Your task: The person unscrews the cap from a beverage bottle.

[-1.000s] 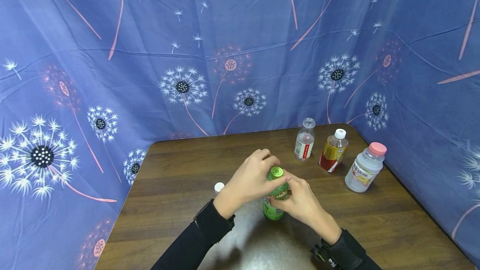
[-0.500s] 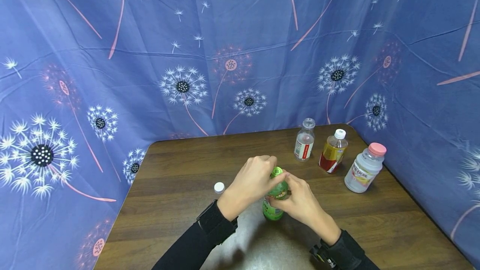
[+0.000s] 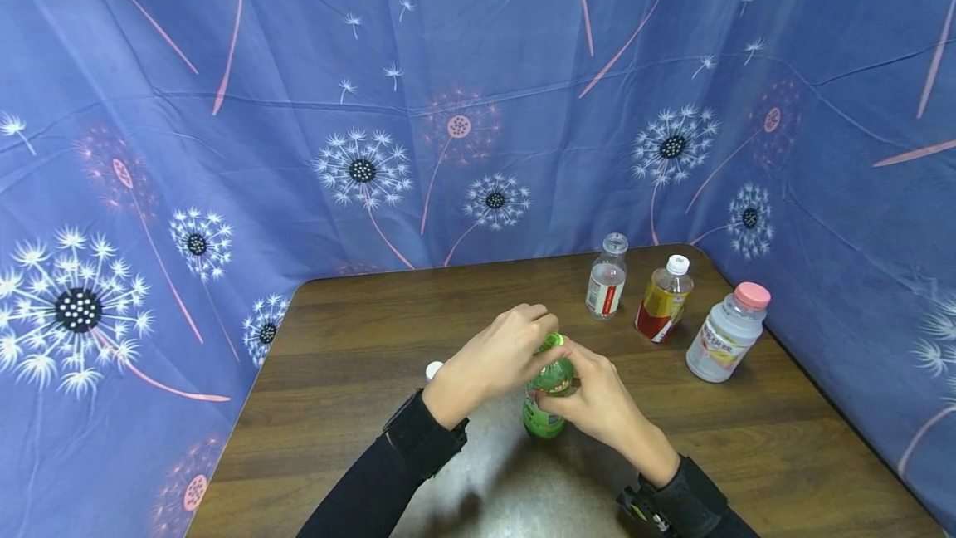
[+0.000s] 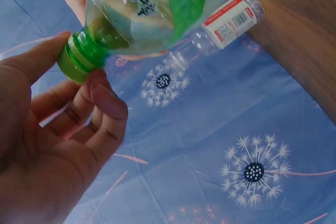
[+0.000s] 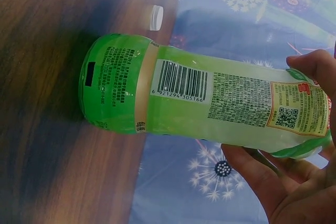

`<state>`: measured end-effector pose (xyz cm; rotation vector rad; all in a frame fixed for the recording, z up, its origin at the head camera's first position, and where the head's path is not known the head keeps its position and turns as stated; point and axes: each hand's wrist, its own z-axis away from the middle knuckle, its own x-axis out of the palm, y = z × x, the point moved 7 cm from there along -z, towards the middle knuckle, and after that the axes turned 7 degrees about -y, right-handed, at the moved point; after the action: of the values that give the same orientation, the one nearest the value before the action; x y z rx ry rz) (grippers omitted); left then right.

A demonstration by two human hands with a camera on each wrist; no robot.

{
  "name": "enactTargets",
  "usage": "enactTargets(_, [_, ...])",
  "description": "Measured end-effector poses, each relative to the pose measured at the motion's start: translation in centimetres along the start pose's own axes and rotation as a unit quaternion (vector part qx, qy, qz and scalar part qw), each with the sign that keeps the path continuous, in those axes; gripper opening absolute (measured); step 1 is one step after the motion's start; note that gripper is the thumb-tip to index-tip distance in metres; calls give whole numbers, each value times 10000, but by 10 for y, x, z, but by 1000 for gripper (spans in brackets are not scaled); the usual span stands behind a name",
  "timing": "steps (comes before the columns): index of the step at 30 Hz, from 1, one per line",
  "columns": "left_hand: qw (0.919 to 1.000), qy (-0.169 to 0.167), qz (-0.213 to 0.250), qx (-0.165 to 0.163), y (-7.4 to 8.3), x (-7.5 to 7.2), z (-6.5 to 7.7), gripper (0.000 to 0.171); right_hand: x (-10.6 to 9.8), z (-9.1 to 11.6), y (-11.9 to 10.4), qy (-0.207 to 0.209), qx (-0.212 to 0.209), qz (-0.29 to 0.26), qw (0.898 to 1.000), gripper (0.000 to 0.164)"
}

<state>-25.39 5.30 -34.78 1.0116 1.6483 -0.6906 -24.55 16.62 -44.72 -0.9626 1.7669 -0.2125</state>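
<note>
A green-labelled plastic drink bottle (image 3: 543, 420) stands upright on the table between both hands. My left hand (image 3: 496, 355) reaches over its top and pinches the green cap (image 4: 79, 59) between thumb and fingers, as the left wrist view shows. The cap sits on the bottle's neck. My right hand (image 3: 601, 405) grips the upper part of the bottle from the right, thumb and fingers on opposite sides. In the right wrist view the label's barcode and small print face the camera, and the bottle's base is near the dark wood.
At the back right stand an uncapped clear bottle (image 3: 606, 281), a white-capped bottle of reddish drink (image 3: 663, 303) and a pink-lidded white bottle (image 3: 724, 337). A white cap (image 3: 433, 369) shows behind my left wrist. Patterned blue cloth (image 3: 463, 65) hangs around the wooden table (image 3: 336, 355).
My left hand has turned a little back and forth at the cap. The right hand and the bottle have hardly moved.
</note>
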Motion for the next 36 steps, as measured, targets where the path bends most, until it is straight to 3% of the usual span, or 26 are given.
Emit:
enactTargets(4, [9993, -263, 103, 265, -2, -1, 2, 20, 1, -1, 0, -49, -36, 7, 10000, 69])
enactTargets(9, [9943, -649, 720, 452, -7, 1, 3, 26, 0, -1, 0, -72, -30, -17, 10000, 66])
enactTargets(13, [9890, -848, 1112, 487, -9, 2, 4, 31, 0, -1, -1, -115, 16, -74, 9999, 62])
enactTargets(21, [9860, -997, 1277, 401, -9, 2, 4, 34, 1, -1, 1, -173, 121, -97, 9997, 63])
enactTargets(25, [9905, -732, 1159, 133, -10, 5, 3, 33, 0, 0, 1, -127, 81, -46, 9999, 68])
enactTargets(29, [9986, -87, 407, -341, -9, 5, 2, 32, 0, 0, -1, -94, 46, -56, 9999, 64])
enactTargets(33, [9937, 627, -381, -846, -7, 1, 1, 39, 1, 0, 0, -84, 89, -13, 9999, 59])
enactTargets(36, [9897, 852, -506, -1036, -6, 1, 1, 42, 1, 0, 0, -78, 91, -16, 9999, 59])
